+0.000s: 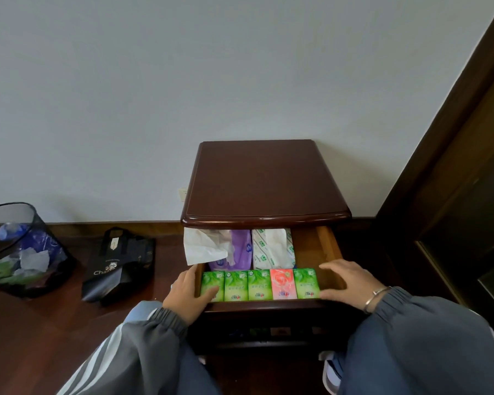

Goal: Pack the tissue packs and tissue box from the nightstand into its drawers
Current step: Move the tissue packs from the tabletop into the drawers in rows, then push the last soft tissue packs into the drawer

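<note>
Inside the drawer [314,246], both spread hands, left [186,295] and right [350,283], seemingly touch the pack row [259,285]

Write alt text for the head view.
Two hands, left hand and right hand, bracket a row of five small tissue packs, four green and one pink, in the open top drawer of a nightstand.

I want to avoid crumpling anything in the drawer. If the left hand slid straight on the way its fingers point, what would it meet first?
The left hand points right along the front row, its fingers already on the leftmost green pack. Pushing on would press that pack against the next green pack.
</note>
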The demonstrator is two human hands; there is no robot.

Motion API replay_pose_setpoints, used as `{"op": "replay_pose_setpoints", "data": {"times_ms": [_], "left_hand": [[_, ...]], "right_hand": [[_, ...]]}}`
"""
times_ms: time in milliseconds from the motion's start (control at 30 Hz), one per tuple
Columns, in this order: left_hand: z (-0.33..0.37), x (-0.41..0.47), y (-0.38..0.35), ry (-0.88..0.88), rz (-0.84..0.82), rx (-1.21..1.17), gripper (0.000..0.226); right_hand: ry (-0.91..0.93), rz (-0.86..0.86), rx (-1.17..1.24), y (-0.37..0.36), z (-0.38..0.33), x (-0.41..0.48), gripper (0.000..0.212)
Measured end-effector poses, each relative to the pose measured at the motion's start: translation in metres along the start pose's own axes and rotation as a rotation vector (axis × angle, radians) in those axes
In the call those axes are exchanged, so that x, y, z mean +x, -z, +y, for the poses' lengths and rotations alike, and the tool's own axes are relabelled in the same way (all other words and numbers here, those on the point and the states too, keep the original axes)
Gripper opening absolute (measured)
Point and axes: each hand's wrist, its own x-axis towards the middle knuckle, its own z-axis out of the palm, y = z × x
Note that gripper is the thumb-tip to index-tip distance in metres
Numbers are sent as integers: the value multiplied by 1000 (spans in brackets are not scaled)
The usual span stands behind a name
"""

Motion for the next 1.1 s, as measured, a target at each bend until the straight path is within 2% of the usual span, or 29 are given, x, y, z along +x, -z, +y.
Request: {"op": "replay_pose_setpoints", "data": {"times_ms": [67,133,233,367,433,567,633,700,767,867,1000,1100], "left_hand": [[-7,-5,11,-76,-113,-7,105],[-16,-9,20,-133,-197,178,126],[-26,-10,28,-186,-102,502,132],[-27,-8,34,-290,95,570,139],[-26,1,30,-332,188,568,136],[-7,43,24,-262,292,546,131],[6,70,25,-237,313,593,126],[20,96,28,-241,303,666,118],[29,117,26,-263,271,715,101],[33,131,16,-266,306,714,78],[25,134,7,-296,406,736,82],[26,133,9,-304,380,703,79]], "right_hand": [[-9,-63,0,0,14,-11,85],[8,-93,0,-1,21,-14,94],[62,-21,-137,2,21,-12,108],[132,232,-311,2,23,-8,115],[78,375,-258,-2,25,-1,114],[-72,605,-187,4,19,39,124],[-106,619,-218,14,13,66,124],[-110,572,-255,22,9,94,114],[-113,519,-275,25,6,117,99],[-149,591,-283,18,6,134,87],[-115,735,-297,7,11,138,87],[-117,701,-267,8,9,136,85]]}}
